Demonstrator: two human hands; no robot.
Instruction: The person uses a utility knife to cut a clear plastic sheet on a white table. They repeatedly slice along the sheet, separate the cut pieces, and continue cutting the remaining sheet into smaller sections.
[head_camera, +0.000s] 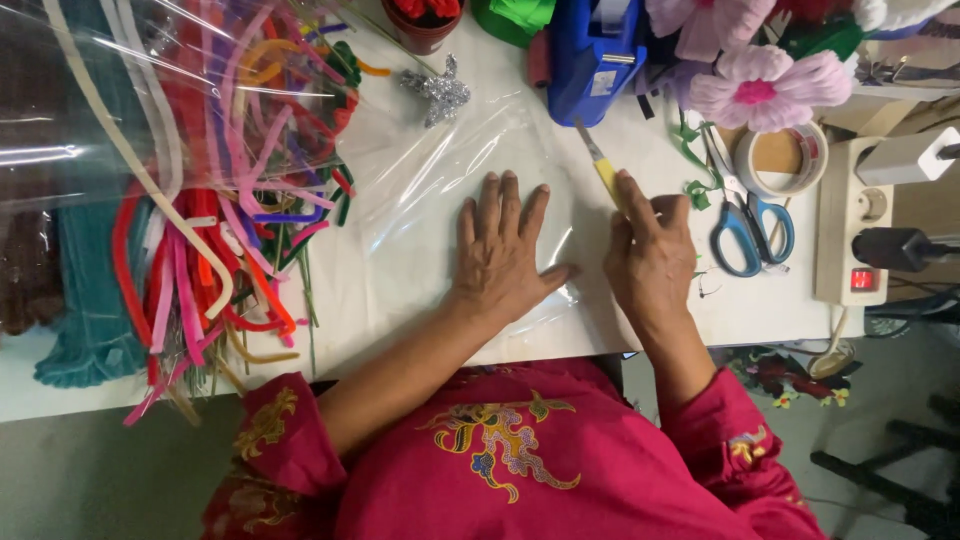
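- We find the left hand (503, 256) lying palm down with fingers spread wide, pressing flat on a sheet of clear cellophane (430, 190) spread over the white table (400, 300).
- We note the right hand (650, 255) just beside the left, fingers curled narrow around a yellow-handled utility knife (602, 170); the index finger runs along the handle and the blade end points away from the person, at the right edge of the sheet.
- The cellophane runs from under the left palm toward the far left, where it lifts and covers a heap of pipe cleaners (220, 200) in red, pink, white, purple and green.
- Left of that heap we record a teal fuzzy bundle (90, 300).
- Beyond the knife tip stands a blue tape dispenser (590, 55); a silver glitter ornament (440, 92) lies to its left.
- Right of the right hand lie blue-handled scissors (750, 225), a roll of clear tape (782, 158) and a white power strip (850, 225).
- Pink fuzzy flowers (765, 88) sit at the far right edge.
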